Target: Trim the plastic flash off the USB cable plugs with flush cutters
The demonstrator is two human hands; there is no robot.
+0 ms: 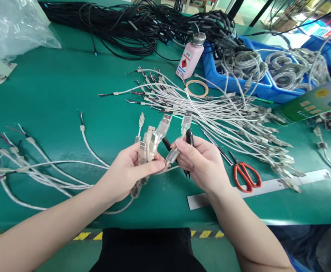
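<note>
the usb plugs (154, 142), clear-shelled with silvery metal ends, stand bunched in the left hand (134, 166), its fingers closed round them. just beside, the right hand (201, 160) pinches another clear plug (186, 121) between thumb and fingers. beyond its fingertips lie the white cables (202, 107); right of them, red-handled scissors (246, 176).

And here the clear plastic bag (14, 28) is cut off by the left edge, the green printed cylinder (315, 99) by the right; the pink bottle's (190, 58) smallest lettering is too tiny to read.
</note>
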